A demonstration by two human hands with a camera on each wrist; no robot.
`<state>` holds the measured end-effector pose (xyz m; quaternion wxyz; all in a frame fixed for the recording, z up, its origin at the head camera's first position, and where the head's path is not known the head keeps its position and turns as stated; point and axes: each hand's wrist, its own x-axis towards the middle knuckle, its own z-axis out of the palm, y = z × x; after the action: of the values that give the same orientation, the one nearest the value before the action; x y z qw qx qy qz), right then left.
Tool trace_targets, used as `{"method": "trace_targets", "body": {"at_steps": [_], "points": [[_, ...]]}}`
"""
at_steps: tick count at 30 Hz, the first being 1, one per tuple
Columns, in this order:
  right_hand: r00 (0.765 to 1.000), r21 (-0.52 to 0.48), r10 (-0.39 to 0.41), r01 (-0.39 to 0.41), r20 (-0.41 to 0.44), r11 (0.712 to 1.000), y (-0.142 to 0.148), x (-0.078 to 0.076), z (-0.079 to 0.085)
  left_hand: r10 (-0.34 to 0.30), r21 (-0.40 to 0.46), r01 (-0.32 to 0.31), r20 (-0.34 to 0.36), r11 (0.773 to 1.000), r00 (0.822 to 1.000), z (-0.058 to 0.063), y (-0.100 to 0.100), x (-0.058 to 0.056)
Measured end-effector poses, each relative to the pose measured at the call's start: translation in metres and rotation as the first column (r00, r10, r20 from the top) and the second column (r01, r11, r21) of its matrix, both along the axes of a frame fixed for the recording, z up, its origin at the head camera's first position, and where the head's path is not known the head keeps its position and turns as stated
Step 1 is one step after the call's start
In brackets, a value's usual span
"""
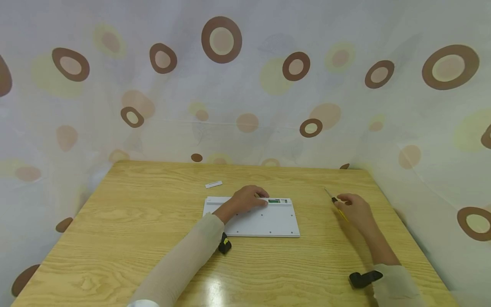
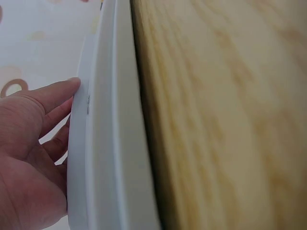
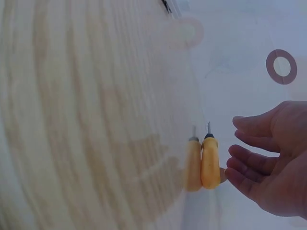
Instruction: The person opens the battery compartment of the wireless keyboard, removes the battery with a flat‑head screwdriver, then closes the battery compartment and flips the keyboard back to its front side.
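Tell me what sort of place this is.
Likely an indoor tabletop workspace, perhaps an improvised repair spot: a wood-grain table, circle-patterned wall covering behind it and at both sides, and a yellow-handled screwdriver.

Here's the table [image 1: 96,238], a yellowish wood-grain top with a bright patch of glare on its near side, and right about the middle lies a flat white panel [image 1: 264,224], small dark dots spread over its face and a green-showing opening near its far right corner. Just beyond the panel's far edge, towards the left end, there's a small white strip [image 1: 213,184], and well over on the right a yellow-handled screwdriver [image 3: 210,165] rests on the wood, metal tip pointing away!
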<state>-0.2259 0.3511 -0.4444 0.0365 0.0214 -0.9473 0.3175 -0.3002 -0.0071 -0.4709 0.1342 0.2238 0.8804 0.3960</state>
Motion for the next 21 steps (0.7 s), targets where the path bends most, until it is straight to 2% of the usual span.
{"method": "trace_targets", "body": {"at_steps": [5,12,21], "points": [[0.999,0.058,-0.016,0.014,0.045,0.998,0.008,0.002,-0.003,-0.002,-0.002,0.002,-0.001,1.000,1.000,-0.001,0.000,0.000],[0.989,0.079,-0.036,0.025,0.145,0.997,0.016,0.002,-0.005,-0.005,0.000,0.005,0.003,1.000,1.000,-0.002,-0.001,-0.001],[0.985,0.077,-0.037,0.024,0.168,0.997,0.019,-0.001,-0.006,-0.004,-0.004,0.004,0.005,1.000,1.000,0.003,-0.001,0.002]]}}
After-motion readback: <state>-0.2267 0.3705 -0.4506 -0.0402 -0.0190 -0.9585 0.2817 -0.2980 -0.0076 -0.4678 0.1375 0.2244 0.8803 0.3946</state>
